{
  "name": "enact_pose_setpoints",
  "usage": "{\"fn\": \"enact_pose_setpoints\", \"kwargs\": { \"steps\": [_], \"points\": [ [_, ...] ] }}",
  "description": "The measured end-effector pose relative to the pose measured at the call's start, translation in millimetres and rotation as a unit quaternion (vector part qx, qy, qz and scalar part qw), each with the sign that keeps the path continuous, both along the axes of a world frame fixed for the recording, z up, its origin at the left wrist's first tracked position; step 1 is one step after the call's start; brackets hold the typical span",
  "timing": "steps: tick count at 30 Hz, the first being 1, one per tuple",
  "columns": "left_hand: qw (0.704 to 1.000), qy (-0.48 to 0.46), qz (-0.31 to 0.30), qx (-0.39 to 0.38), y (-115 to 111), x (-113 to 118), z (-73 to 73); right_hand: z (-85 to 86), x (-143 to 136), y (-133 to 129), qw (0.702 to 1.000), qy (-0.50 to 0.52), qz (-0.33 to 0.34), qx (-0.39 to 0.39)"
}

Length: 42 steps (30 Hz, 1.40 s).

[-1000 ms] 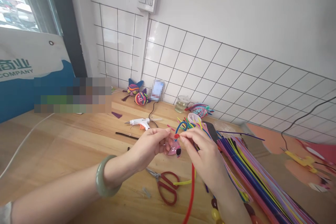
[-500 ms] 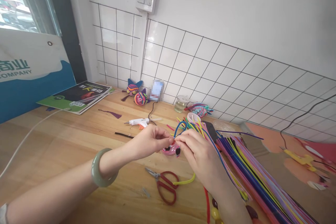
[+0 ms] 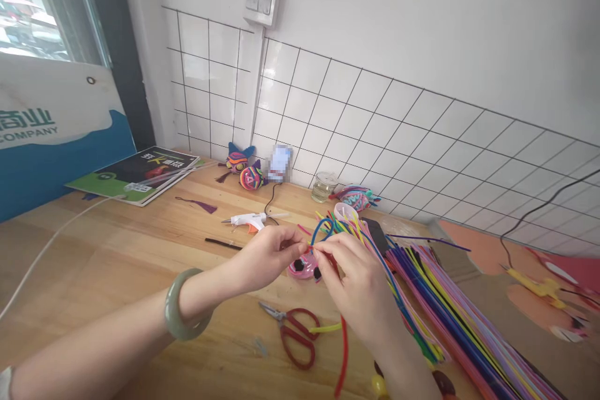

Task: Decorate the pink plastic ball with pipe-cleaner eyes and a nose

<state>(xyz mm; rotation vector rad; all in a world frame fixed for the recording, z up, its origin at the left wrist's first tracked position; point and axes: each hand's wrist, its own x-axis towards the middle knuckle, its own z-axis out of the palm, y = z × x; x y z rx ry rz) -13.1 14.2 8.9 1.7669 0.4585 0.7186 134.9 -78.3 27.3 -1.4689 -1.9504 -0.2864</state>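
My left hand [image 3: 276, 255], with a pale green bangle on the wrist, is closed in a pinch. My right hand [image 3: 354, 272] pinches fingertip to fingertip with it. A bit of red shows between the fingertips, and a red pipe cleaner [image 3: 344, 359] hangs below my right hand. Behind the fingers lies a pink piece with black spots [image 3: 302, 267], partly covered. A blue pipe cleaner loop [image 3: 322, 228] rises just beyond the fingertips. Red-handled scissors [image 3: 300, 337] lie open on the table below, a yellow pipe cleaner [image 3: 327, 329] across their handle.
A white glue gun [image 3: 248, 220], a purple tassel [image 3: 202, 204] and a glass jar [image 3: 324, 187] are farther back. Bundled pipe cleaners [image 3: 450, 306] spread to the right, near a yellow glue gun [image 3: 534, 284]. Colourful wrapped ornaments [image 3: 252, 176] stand by the wire grid.
The hanging red pipe cleaner has swung to the left and reaches down beside the scissors. Both hands stay pinched together in nearly the same place.
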Motion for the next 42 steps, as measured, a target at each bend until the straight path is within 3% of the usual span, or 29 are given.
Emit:
{"fn": "enact_pose_setpoints", "kwargs": {
  "steps": [13,22,30,35,42],
  "points": [
    [0.994,-0.076,0.061,-0.043,-13,3,0.9,-3.8,-10,-1,0.997,-0.007,-0.009,0.072],
    [0.962,-0.169,0.076,-0.200,-22,8,-0.1,-11.1,-17,0,0.993,-0.022,-0.007,0.119],
    [0.893,-0.234,0.052,-0.381,-35,8,-0.7,-11.8,-17,-1,0.986,-0.081,-0.015,0.148],
    [0.894,-0.196,-0.024,-0.402,-28,1,5.7,-1.8,3,0,0.997,0.017,0.042,0.063],
    [0.944,-0.051,-0.053,-0.321,-12,0,4.1,7.9,22,-4,0.984,0.090,0.109,-0.106]
  ]
}}
